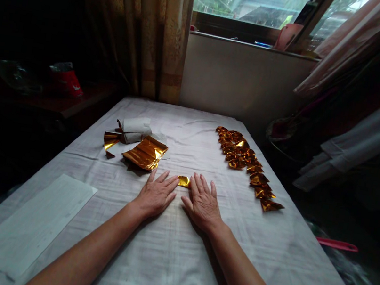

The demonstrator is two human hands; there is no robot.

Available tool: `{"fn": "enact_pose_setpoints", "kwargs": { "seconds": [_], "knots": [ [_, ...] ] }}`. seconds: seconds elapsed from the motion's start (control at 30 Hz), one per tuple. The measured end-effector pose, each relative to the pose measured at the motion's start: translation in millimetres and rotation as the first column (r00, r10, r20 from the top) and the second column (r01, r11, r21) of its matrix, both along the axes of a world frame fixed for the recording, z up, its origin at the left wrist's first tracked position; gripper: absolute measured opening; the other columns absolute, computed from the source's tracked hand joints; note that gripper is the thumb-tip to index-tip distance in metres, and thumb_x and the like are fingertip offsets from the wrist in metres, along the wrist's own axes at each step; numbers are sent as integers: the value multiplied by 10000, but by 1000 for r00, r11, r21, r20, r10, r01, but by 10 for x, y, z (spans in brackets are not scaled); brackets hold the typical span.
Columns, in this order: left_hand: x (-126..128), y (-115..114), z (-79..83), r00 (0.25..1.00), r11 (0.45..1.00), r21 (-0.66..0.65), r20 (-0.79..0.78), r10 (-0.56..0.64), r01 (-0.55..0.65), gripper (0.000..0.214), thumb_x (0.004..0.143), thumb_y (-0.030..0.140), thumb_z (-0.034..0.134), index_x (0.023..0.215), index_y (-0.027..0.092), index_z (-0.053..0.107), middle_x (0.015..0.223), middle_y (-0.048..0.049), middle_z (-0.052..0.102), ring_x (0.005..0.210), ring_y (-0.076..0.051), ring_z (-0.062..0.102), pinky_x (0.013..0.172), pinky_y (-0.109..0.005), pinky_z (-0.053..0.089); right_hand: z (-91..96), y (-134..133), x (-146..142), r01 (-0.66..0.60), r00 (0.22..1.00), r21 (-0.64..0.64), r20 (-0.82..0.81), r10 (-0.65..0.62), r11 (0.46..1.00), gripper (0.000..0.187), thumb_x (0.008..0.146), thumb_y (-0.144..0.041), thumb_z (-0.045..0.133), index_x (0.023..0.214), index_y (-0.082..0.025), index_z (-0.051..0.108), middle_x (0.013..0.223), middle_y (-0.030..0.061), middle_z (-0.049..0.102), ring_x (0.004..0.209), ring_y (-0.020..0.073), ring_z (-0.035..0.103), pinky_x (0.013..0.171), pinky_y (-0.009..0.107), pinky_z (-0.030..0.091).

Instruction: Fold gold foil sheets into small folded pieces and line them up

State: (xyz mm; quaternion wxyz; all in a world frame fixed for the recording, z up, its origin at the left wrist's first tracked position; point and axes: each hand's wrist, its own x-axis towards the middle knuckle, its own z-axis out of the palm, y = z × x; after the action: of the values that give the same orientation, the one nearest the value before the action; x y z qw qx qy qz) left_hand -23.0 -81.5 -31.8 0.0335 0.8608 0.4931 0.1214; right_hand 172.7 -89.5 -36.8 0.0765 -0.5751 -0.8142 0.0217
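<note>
One small gold foil strip [183,181] lies on the white cloth [165,258] between your left grip [155,195] and your right grip [204,204], its two ends at your fingertips [174,180]. You have both opened flat, palms down, fingers extended rather than clasped. The stack of foil sheets [146,152] sits just beyond your left grip, the folded foil pieces [243,144] off to the right

You have a pale wall [235,78] at your 12 o'clock, beyond the white-covered table [265,263]. Daylight enters your window [250,1] toward 1; a patterned curtain [149,31] hangs at 11. At your 10, a side table [91,99] stands in shadow; clothes [374,127] hang at 2.
</note>
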Motion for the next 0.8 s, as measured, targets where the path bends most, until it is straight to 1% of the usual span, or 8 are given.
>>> {"fn": "enact_pose_setpoints", "kwargs": {
  "seconds": [0.07,0.17,0.23,0.3,0.4,0.53,0.67,0.8],
  "knots": [
    [-7,3,-9,1000,1000,-3,-3,0,0,443,987,376,427,1417,286,483,1449,-44,540,1398,-305,402,1173,-632,128,2,39,-84,-59,998,0,-20,59,998,641,998,-510,336,1524,-145,314,1597,109,254,1493,254,189,1201,519,83],
    [-24,8,-31,1000,1000,10,-4,-3,3,454,986,382,432,1431,297,464,1449,-42,540,1392,-309,411,1168,-637,145,17,88,-169,-118,993,-82,-36,115,990,605,1010,-512,292,1511,-178,346,1581,99,303,1480,251,234,1191,542,117],
    [-32,10,-38,1000,1000,25,0,-7,7,443,983,381,444,1420,316,476,1437,-33,554,1384,-308,424,1166,-634,157,33,95,-166,-96,995,-127,-36,92,987,597,1010,-507,293,1513,-189,339,1582,99,300,1477,257,241,1181,571,129],
    [-34,11,-35,1000,999,36,9,-8,7,426,979,365,458,1401,326,494,1421,-23,570,1370,-305,442,1167,-628,162,48,78,-121,-43,999,-155,-26,40,987,586,1010,-487,306,1517,-196,329,1589,95,281,1481,260,230,1177,591,116],
    [-21,18,-16,1000,999,48,25,1,-2,399,974,327,474,1370,321,523,1399,-21,590,1344,-303,469,1160,-621,175,60,37,-39,23,1000,-180,-16,-26,983,570,1010,-446,322,1520,-192,322,1595,80,262,1486,264,210,1177,597,106],
    [17,72,24,999,997,81,50,12,-16,325,954,309,525,1271,308,599,1313,-32,655,1257,-299,541,1135,-616,208,54,17,-6,42,998,-178,-29,-48,983,558,1003,-421,344,1514,-197,338,1595,71,269,1484,280,211,1168,605,126],
    [43,181,62,998,996,90,69,1,-7,202,928,280,578,1106,294,673,1146,-24,732,1092,-251,624,1110,-557,262,49,31,-27,50,997,-140,-54,-58,989,527,995,-391,367,1491,-213,388,1573,86,329,1465,284,261,1155,599,164],
    [33,272,72,997,995,93,72,-37,30,174,955,286,529,993,256,696,971,-37,748,953,-210,643,1003,-434,379,56,55,-22,48,994,-98,-89,-56,994,490,973,-376,425,1440,-235,462,1538,92,405,1432,283,327,1138,575,210]
  ]
}}
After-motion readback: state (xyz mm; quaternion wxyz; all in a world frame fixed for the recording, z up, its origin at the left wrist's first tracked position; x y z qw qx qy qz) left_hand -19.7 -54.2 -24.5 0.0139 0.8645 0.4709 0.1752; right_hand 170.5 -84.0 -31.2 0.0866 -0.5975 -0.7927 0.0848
